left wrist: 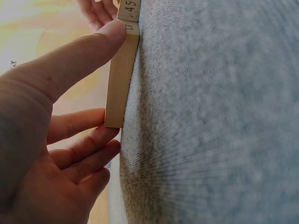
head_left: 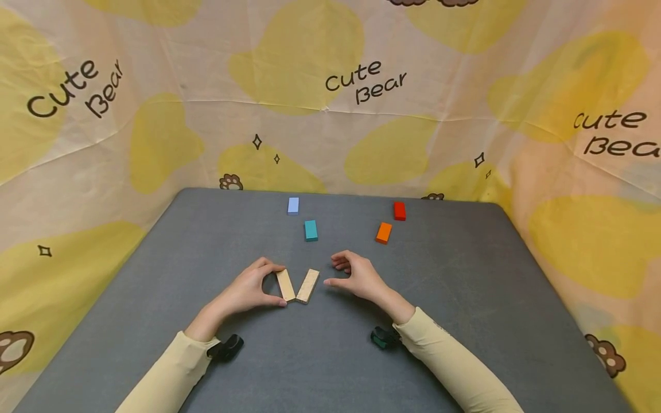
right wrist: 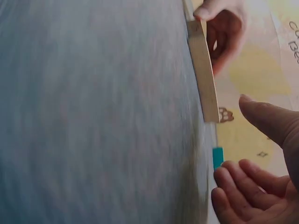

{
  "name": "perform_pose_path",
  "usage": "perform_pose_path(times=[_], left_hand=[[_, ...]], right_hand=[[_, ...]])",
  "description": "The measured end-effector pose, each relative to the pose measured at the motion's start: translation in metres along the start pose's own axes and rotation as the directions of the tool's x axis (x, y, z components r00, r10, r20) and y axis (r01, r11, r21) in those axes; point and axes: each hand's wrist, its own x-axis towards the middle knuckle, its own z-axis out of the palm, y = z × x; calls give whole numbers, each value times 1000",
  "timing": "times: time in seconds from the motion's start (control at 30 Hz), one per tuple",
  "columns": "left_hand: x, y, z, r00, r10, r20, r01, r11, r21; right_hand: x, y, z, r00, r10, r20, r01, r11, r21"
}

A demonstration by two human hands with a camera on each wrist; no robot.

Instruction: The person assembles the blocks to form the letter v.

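Note:
Two plain wooden blocks (head_left: 307,286) lie on the grey table in a V, their near ends meeting or almost meeting. My left hand (head_left: 253,287) holds the left wooden block (head_left: 286,285) by its ends, thumb at the near end and fingertips at the far one. In the left wrist view, that block (left wrist: 117,84) rests on the table, and dark printed characters show near the thumb. To the right of the other block, my right hand (head_left: 361,278) stays apart from it, thumb and fingers spread with nothing between them. The right wrist view shows this gap beside the block (right wrist: 205,79).
Farther back on the table (head_left: 465,298) lie a light blue block (head_left: 293,206), a teal block (head_left: 311,230), an orange block (head_left: 384,233) and a red block (head_left: 400,211). A printed cloth (head_left: 310,132) hangs behind and at both sides.

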Motion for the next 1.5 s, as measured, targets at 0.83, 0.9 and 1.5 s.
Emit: perform_pose_path(times=[0.83, 0.9, 1.5], left_hand=[[0, 1, -2, 1000, -17, 3, 17, 1000, -2], [0, 1, -3, 1000, -23, 4, 23, 1000, -3], [-2, 0, -2, 999, -32, 14, 32, 999, -15]], right_hand=[[15, 43, -55, 988, 92, -123, -90, 996, 23], [16, 46, -60, 985, 100, -137, -98, 995, 20], [23, 72, -98, 964, 156, -215, -158, 987, 8]])
